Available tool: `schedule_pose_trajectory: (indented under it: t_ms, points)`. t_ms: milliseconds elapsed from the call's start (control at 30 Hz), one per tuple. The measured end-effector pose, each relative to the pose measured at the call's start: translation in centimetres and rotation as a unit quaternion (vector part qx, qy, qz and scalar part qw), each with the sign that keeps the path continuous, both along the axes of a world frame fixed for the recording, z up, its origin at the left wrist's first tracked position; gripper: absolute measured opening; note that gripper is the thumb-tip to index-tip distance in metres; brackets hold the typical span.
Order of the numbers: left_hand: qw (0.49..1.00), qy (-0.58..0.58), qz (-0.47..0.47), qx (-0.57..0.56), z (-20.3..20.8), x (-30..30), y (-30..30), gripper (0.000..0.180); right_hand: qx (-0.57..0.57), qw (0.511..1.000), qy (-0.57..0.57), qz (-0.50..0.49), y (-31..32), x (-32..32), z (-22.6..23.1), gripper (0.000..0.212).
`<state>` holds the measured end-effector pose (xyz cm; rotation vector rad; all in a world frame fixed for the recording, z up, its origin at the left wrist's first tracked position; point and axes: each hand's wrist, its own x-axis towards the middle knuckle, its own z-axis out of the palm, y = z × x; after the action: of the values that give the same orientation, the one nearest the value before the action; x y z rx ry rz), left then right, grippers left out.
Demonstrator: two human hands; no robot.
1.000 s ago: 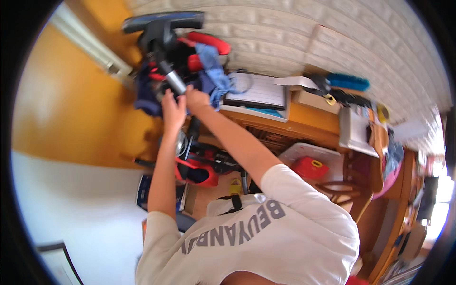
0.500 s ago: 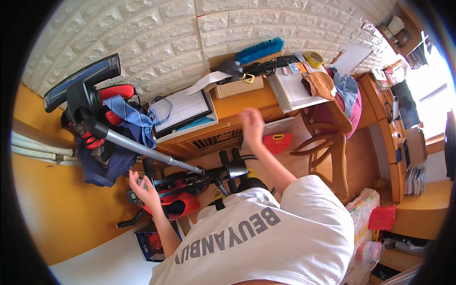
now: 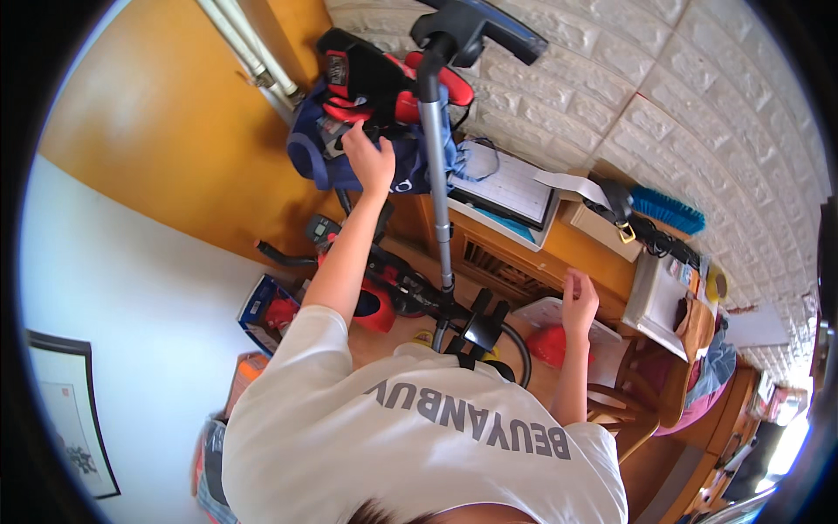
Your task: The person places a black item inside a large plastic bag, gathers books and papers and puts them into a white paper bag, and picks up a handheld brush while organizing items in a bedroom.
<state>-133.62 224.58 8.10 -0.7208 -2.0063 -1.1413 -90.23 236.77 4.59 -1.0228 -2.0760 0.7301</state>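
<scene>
My left hand [image 3: 370, 160] is at a dark blue fabric bag [image 3: 403, 164], thumb spread from the fingers; I cannot tell if it touches the bag. Red and black padded gear [image 3: 358, 80] sits in the bag's open top, with a small greyish item beside my fingertips. My right hand [image 3: 579, 306] hangs in the air before the wooden cabinet, its fingers loosely bent and nothing visible in them. A grey metal tube [image 3: 436, 183] with a black floor-cleaner head [image 3: 478, 33] stands upright right of the bag.
Black and red exercise equipment [image 3: 397, 284] stands close in front of me. Along the brick-patterned wall, the wooden cabinet [image 3: 585, 253] carries a shallow white tray, a cardboard box, a blue brush [image 3: 668, 210] and papers. A wooden chair [image 3: 633, 419] is at the right.
My view has swung left. My left hand has moved up to the bag. My right hand has lowered, with its fingers more bent.
</scene>
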Motion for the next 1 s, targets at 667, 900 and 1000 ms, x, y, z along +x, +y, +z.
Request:
schedule_pose_trajectory:
  t_ms: [667,900,1000]
  points:
    - [0.738,-0.242,-0.067,-0.627,-1.3,-17.9,-7.7,0.036,-0.012,0.997,-0.077,-0.028,-3.3,2.4,-2.8,0.012]
    - [0.827,-0.106,-0.069,-0.548,4.2,-12.8,-7.7,0.059,-0.015,0.997,-0.077,-0.028,-4.4,1.8,-3.1,0.009]
    - [0.765,-0.116,-0.144,-0.617,5.4,-7.5,-8.3,0.073,-0.026,0.996,-0.077,-0.043,-5.3,2.3,-2.8,0.009]
